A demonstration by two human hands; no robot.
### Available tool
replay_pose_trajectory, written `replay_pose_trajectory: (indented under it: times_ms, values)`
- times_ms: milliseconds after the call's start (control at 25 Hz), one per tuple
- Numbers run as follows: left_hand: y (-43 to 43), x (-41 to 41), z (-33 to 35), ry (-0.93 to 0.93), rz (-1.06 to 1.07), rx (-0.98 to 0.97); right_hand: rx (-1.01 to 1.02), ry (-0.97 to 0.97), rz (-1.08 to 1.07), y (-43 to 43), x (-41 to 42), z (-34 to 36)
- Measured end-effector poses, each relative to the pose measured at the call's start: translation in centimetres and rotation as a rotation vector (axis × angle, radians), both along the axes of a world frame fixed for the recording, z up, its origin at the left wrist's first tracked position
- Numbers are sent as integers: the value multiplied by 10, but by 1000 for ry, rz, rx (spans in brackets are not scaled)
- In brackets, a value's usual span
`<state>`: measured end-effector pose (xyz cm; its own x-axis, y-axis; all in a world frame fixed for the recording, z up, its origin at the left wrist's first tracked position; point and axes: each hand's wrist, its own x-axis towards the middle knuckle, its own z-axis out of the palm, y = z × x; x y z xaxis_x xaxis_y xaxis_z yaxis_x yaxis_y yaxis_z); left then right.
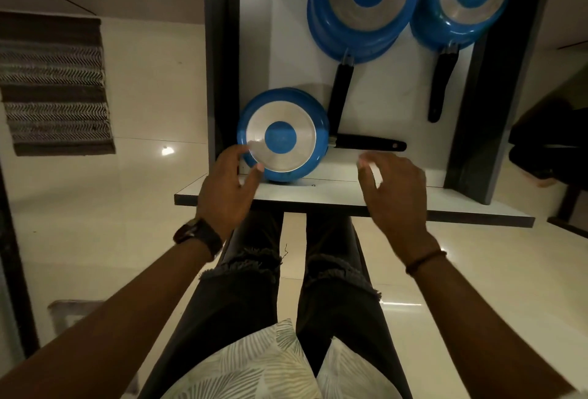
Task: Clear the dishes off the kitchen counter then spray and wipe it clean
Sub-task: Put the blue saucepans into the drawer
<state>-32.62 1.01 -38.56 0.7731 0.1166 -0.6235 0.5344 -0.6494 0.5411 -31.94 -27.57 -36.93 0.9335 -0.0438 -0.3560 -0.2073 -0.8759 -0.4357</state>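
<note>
Three blue pans lie upside down on the white counter (pixel 343 195). The small pan (pixel 281 134) sits nearest the front edge, its black handle (pixel 369 143) pointing right. My left hand (pixel 227 188) reaches over the counter edge, and its loosely spread thumb and fingers touch the small pan's left rim. My right hand (pixel 394 188) hovers just in front of that handle, fingers relaxed and blurred, holding nothing. A large pan (pixel 362 4) and a medium pan (pixel 461 1) lie farther back, their handles pointing toward me.
Dark upright panels (pixel 219 58) flank the counter on both sides. A striped mat (pixel 54 83) lies on the glossy tiled floor to the left. My legs stand close against the counter's front edge.
</note>
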Motion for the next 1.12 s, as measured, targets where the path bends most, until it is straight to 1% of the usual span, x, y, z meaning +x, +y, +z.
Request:
replay_pose_trajectory:
  times_ms: [80, 120, 200, 280, 400, 640, 760, 920, 960, 1040, 1080, 1120]
  values:
    - [-2, -19, -3, -120, -303, 228, -112, 5, -25, -5, -37, 2]
    - [-2, -21, -9, -163, -411, 306, -182, 10, -4, -8, -49, -7]
    - [-3, -17, -14, -207, -532, 384, -293, -66, 58, -12, -54, -26]
    - [-2, -9, -17, -228, -570, 429, -326, -155, 51, -11, -44, -37]
    - [1, 9, -20, -262, -556, 460, -313, -226, 36, -9, -23, -41]
    - [-6, 74, -23, -419, -511, 537, -294, -434, 26, -14, 45, -51]
    - [-7, 119, -24, -473, -489, 585, -332, -521, 28, -16, 88, -57]
    - [-9, 195, -23, -550, -501, 592, -299, -580, 25, -17, 165, -56]
    - [-9, 214, -22, -571, -471, 559, -274, -598, 13, -18, 183, -54]
    - [-11, 241, -18, -658, -357, 460, -136, -633, -77, -17, 209, -44]
    - [-12, 249, -16, -710, -277, 414, -37, -655, -165, -15, 216, -37]
    - [-16, 253, -12, -755, -167, 354, 79, -684, -300, -13, 218, -33]
